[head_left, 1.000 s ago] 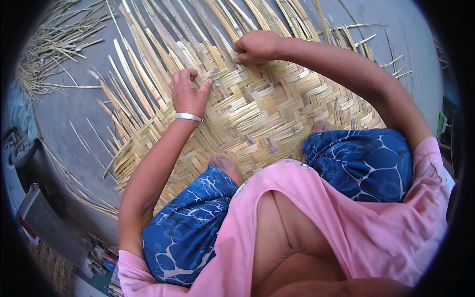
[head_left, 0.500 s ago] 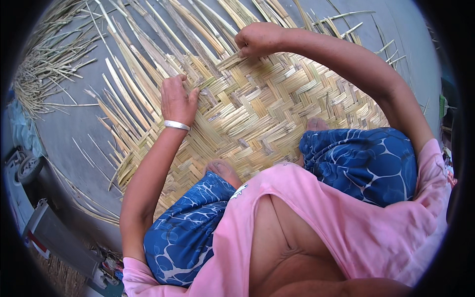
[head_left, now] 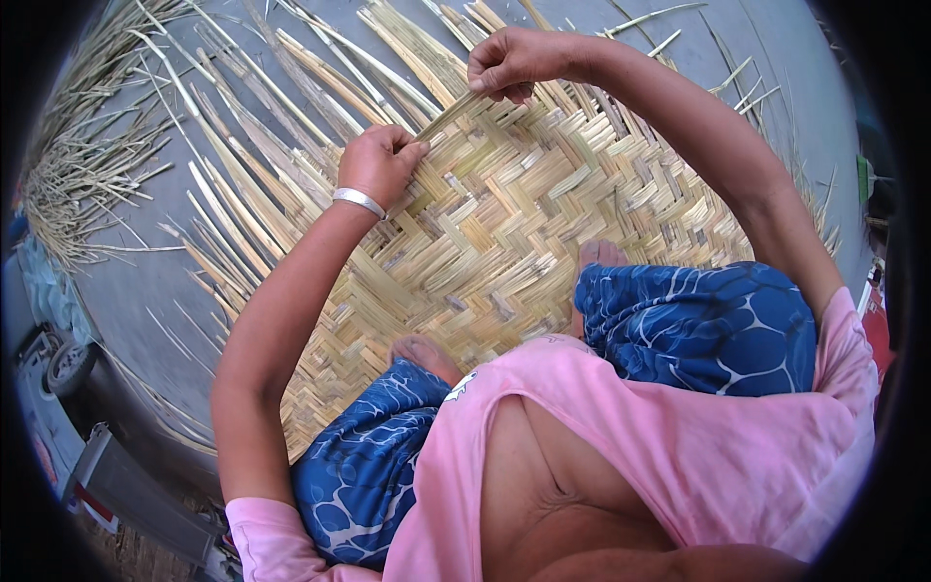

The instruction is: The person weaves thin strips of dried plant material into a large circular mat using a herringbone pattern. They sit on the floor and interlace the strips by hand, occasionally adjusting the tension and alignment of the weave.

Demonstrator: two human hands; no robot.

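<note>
A pale woven reed mat (head_left: 524, 213) in a zigzag pattern spreads under my feet. Between my two hands a flat reed strip (head_left: 450, 117) runs slantwise across the mat's far edge. My left hand (head_left: 378, 170), with a silvery band at the wrist, pinches its lower left end between thumb and fingers. At the upper right end, my right hand (head_left: 504, 66) grips the strip with curled fingers. Unwoven reed ends (head_left: 262, 165) fan out beyond the weave to the far left. Whether the strip is tucked under other strips is hard to make out.
A heap of loose reeds (head_left: 87, 175) lies at the far left on the grey floor (head_left: 131, 301). Several stray strips are scattered at the far right. Near the left rim are a wheel (head_left: 72, 367) and a grey panel-like object (head_left: 145, 504). My feet (head_left: 427, 357) stand on the mat.
My left hand has moved right and its fingers have closed on the strip. The right hand has shifted slightly upward, and the strip now stretches between both hands.
</note>
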